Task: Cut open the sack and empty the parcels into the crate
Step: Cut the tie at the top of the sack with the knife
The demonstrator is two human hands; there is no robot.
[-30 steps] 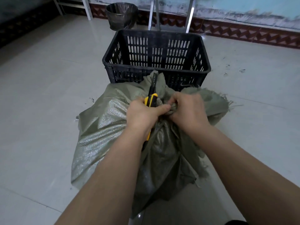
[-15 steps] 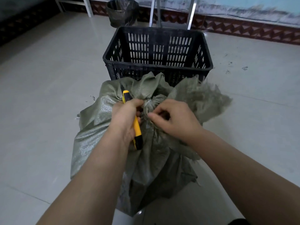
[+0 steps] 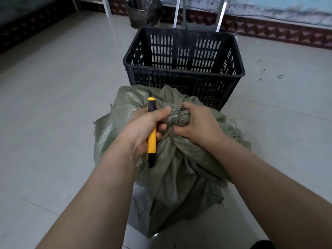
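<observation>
Nearest to me, my two bare forearms reach down over a grey-green woven sack [image 3: 181, 169] that sits on the pale tiled floor [image 3: 53, 105]. Its cloth is bunched and creased, and low on its left side something boxy pushes the weave out flat. I cannot see the parcels themselves.

My left hand [image 3: 143, 126] has its fingers curled round a yellow and black utility knife [image 3: 152, 141]. The handle runs up through my fist, its black butt rests against the sack below my wrist, and a thin blade shows above the tip, pointing toward the crate. The thumb stretches across to touch the tied neck [image 3: 179, 116] of the sack.

My right hand [image 3: 201, 123] grips that neck from the other side, with the fingers wrapped over the knotted bundle and the thumb tucked beneath it. Pale cord winds round the knot between my two hands.

Just beyond the sack and touching its far edge stands a black slotted plastic crate [image 3: 181, 68], upright; its floor is too dark to read. Behind it, near the wall, stand a dark waste bin [image 3: 143, 13] and two metal legs [image 3: 220, 15], in front of a red patterned skirting [image 3: 280, 32].
</observation>
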